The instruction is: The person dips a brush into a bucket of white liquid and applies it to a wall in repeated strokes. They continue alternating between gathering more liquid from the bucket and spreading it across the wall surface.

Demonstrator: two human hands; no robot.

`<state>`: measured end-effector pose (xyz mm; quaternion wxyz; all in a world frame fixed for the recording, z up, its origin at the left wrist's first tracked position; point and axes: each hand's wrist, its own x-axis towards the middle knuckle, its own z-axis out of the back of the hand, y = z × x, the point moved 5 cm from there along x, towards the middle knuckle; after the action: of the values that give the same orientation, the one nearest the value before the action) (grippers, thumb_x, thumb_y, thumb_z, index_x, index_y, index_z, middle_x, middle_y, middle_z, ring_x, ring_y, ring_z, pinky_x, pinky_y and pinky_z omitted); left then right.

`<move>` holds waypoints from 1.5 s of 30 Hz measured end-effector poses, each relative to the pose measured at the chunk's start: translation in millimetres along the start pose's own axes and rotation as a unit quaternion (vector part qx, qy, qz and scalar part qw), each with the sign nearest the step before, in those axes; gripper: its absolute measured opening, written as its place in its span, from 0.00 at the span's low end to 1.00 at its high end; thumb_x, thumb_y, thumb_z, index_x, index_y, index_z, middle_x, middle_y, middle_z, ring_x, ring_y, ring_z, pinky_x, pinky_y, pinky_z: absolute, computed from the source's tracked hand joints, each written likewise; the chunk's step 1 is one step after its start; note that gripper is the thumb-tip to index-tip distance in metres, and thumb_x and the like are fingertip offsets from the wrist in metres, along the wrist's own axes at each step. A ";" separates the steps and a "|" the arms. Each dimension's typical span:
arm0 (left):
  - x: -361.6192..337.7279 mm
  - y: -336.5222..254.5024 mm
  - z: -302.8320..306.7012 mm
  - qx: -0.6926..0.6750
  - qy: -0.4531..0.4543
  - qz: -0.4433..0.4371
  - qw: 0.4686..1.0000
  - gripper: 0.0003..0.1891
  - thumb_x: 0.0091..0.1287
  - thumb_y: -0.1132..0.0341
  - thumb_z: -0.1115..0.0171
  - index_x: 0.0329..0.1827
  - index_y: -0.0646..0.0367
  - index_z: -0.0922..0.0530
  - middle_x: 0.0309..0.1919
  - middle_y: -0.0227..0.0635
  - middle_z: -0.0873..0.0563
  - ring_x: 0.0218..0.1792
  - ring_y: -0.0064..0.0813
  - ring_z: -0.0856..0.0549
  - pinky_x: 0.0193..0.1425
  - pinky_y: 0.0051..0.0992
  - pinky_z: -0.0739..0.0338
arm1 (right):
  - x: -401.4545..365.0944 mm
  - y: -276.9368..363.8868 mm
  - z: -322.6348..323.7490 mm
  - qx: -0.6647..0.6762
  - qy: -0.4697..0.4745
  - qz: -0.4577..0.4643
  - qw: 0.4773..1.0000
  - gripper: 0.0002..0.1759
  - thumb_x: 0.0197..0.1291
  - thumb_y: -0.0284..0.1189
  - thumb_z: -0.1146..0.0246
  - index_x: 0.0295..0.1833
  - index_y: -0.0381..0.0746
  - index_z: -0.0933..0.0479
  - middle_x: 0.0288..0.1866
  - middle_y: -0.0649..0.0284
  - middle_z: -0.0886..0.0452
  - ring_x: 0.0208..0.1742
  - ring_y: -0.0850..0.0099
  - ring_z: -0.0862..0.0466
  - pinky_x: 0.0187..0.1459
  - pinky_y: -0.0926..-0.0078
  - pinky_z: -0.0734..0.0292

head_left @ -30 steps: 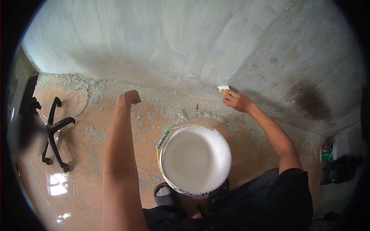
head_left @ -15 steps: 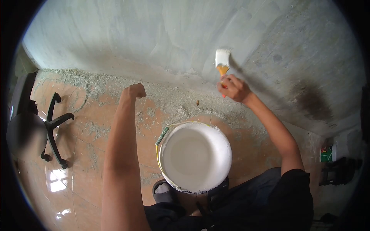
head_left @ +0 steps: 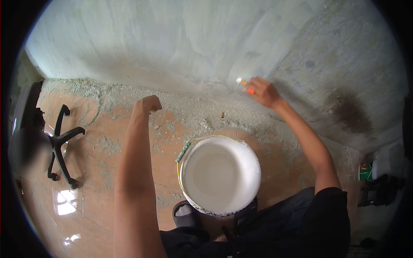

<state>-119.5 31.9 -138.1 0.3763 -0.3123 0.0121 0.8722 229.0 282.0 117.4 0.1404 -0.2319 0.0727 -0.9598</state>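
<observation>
My right hand (head_left: 262, 92) is wrapped round the orange-and-yellow handle of a paintbrush (head_left: 244, 82). Its white-coated bristles are at the lower part of the wall (head_left: 206, 38), mostly turned out of sight. My left hand (head_left: 148, 104) is held closed like a fist above the debris-strewn floor, and no object shows in it. Between my arms, near my feet, stands a white bucket (head_left: 251, 172) of pale whitish liquid (head_left: 213, 176). A wire handle with a green grip (head_left: 183, 151) lies along its left rim.
Pale scrapings (head_left: 202, 122) cover the tiled floor (head_left: 99, 172) along the wall's base. A black chair base on castors (head_left: 58, 142) stands at left. At right are a green-and-white tub (head_left: 366, 172) and a dark object (head_left: 378, 191). The wall has a dark patch (head_left: 348, 112).
My right hand has brought the paintbrush slightly lower on the wall, and its bristles, seen broadside before, now show only as a small white tip. My left hand stays nearly where it was.
</observation>
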 end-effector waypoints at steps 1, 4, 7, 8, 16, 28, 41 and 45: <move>24.1 10.0 -14.5 0.034 0.006 -0.062 0.997 0.09 0.53 0.66 0.45 0.30 0.62 0.20 0.30 0.42 0.16 0.33 0.37 0.18 0.39 0.37 0.25 | 10.0 -3.8 19.8 0.004 -0.004 -0.025 1.000 0.04 0.58 0.29 0.39 0.35 0.40 0.23 0.34 0.62 0.22 0.34 0.71 0.21 0.30 0.78 0.18; -22.3 -13.6 6.9 0.018 -0.002 -0.017 1.000 0.09 0.53 0.66 0.45 0.30 0.62 0.20 0.30 0.41 0.16 0.33 0.36 0.17 0.39 0.36 0.25 | 32.4 4.3 83.1 -0.041 -0.064 0.026 0.997 0.03 0.55 0.27 0.37 0.35 0.40 0.22 0.33 0.64 0.22 0.33 0.71 0.21 0.30 0.79 0.18; -17.0 -13.2 4.8 0.037 -0.015 -0.055 0.998 0.09 0.54 0.65 0.44 0.30 0.62 0.20 0.31 0.42 0.16 0.33 0.36 0.16 0.38 0.36 0.24 | 40.3 14.1 125.4 -0.137 -0.141 0.056 0.979 0.06 0.52 0.25 0.35 0.38 0.41 0.22 0.32 0.65 0.23 0.35 0.72 0.21 0.31 0.80 0.18; -14.0 -11.9 5.1 0.039 -0.015 -0.057 0.997 0.09 0.54 0.65 0.44 0.30 0.62 0.20 0.31 0.42 0.16 0.33 0.36 0.16 0.38 0.36 0.24 | 40.8 16.6 130.9 -0.196 -0.178 0.097 0.959 0.07 0.52 0.24 0.35 0.38 0.42 0.22 0.33 0.65 0.23 0.35 0.73 0.20 0.32 0.81 0.18; -56.2 -36.4 24.0 0.026 0.034 0.027 0.999 0.10 0.55 0.64 0.44 0.31 0.62 0.20 0.32 0.43 0.16 0.34 0.37 0.16 0.39 0.37 0.23 | 6.5 30.5 38.5 -0.238 -0.089 0.146 0.956 0.03 0.51 0.23 0.39 0.32 0.42 0.25 0.34 0.66 0.24 0.38 0.73 0.21 0.32 0.84 0.18; -99.9 -49.4 43.0 -0.014 0.021 0.063 0.998 0.13 0.58 0.63 0.45 0.40 0.59 0.18 0.39 0.40 0.14 0.40 0.38 0.15 0.44 0.38 0.23 | -10.6 21.3 -14.1 0.131 -0.017 -0.048 0.990 0.05 0.55 0.26 0.36 0.36 0.38 0.23 0.32 0.61 0.26 0.34 0.68 0.22 0.36 0.69 0.24; -76.8 -51.5 38.1 -0.022 0.014 0.063 0.998 0.12 0.57 0.65 0.44 0.37 0.62 0.19 0.37 0.43 0.15 0.38 0.38 0.16 0.43 0.37 0.24 | 70.8 17.7 113.0 -0.096 -0.270 0.038 0.957 0.04 0.55 0.26 0.35 0.37 0.41 0.21 0.32 0.65 0.21 0.32 0.74 0.18 0.27 0.81 0.22; -74.0 -49.5 33.7 0.004 0.020 0.018 1.000 0.12 0.56 0.65 0.45 0.38 0.63 0.19 0.37 0.44 0.15 0.38 0.39 0.16 0.42 0.37 0.23 | 47.6 41.9 62.5 -0.207 -0.185 0.118 0.953 0.03 0.54 0.24 0.37 0.36 0.41 0.22 0.35 0.64 0.21 0.31 0.75 0.19 0.25 0.85 0.21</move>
<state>-66.1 28.1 -59.5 0.3617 -0.3276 0.0287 0.8724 227.4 223.1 184.2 0.2122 -0.4189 0.2697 -0.8407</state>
